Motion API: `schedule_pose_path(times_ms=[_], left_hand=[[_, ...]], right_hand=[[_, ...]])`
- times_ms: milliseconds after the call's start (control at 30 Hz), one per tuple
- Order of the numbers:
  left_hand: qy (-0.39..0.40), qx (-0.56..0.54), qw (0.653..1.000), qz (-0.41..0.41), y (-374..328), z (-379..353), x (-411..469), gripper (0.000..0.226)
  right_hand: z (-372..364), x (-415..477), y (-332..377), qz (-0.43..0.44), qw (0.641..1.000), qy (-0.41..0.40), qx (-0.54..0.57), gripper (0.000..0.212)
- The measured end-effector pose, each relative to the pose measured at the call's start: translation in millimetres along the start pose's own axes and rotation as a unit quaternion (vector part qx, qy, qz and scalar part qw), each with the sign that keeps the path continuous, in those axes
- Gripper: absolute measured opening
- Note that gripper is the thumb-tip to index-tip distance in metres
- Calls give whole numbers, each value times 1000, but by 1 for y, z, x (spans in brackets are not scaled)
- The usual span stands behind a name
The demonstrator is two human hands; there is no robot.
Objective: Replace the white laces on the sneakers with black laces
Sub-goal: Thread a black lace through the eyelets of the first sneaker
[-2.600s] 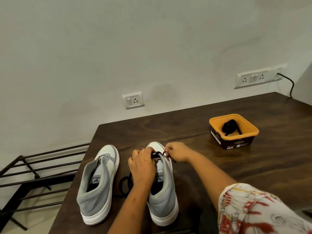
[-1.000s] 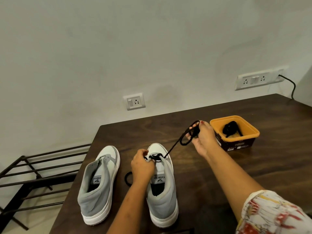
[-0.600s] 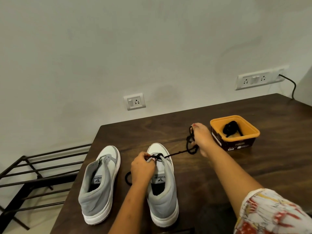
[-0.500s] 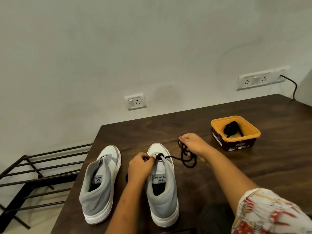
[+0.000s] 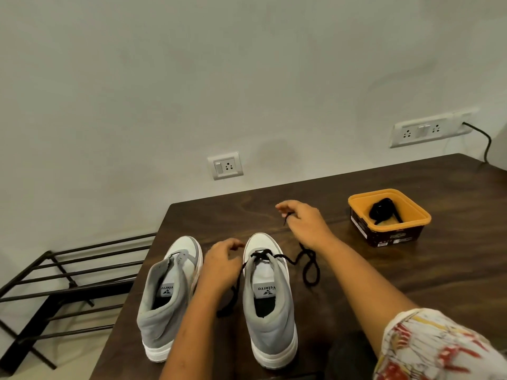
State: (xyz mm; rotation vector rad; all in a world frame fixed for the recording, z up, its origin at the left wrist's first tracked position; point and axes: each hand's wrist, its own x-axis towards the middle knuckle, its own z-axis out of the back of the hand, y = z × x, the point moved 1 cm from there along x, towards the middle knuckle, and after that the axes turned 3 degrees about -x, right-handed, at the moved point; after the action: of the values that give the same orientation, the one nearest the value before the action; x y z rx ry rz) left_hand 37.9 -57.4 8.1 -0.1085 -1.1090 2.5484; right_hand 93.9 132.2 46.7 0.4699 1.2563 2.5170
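Observation:
Two grey-and-white sneakers stand side by side on the dark wooden table (image 5: 356, 283), heels towards me. The left sneaker (image 5: 167, 300) has no lace. A black lace (image 5: 311, 267) crosses the lowest eyelets of the right sneaker (image 5: 270, 305) and trails in loops to its right. My right hand (image 5: 307, 226) is raised beyond the toe and pinches one end of that lace. My left hand (image 5: 220, 267) sits between the two sneakers with loosely curled fingers; the lace's other half runs down past its right edge.
An orange-rimmed tub (image 5: 356, 200) at the back right holds a second bundled black lace (image 5: 382, 211). A black metal rack (image 5: 68, 286) stands on the floor left of the table. Wall sockets (image 5: 225, 165) and a black cable (image 5: 485, 141) are behind.
My right hand pulled the lace out to the right, came back towards the toe and now pinches its end. My left hand has come off the eyelets and moved left.

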Motion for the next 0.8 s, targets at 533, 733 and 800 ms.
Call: schedule_pose_path(times_ms=[533,733,800], left_hand=[[23,7,996,82,-9,-51,0,12],[42,-64,990,118,-6,-50,3,5],[48,-108,984,134,-5,-48,3,9]], right_hand=[[6,0,-10,-49,974,-4,-220,16],[-8,1,-18,-58,991,86,-83,15],[-12,-1,-19,-65,988,121,-78,14]])
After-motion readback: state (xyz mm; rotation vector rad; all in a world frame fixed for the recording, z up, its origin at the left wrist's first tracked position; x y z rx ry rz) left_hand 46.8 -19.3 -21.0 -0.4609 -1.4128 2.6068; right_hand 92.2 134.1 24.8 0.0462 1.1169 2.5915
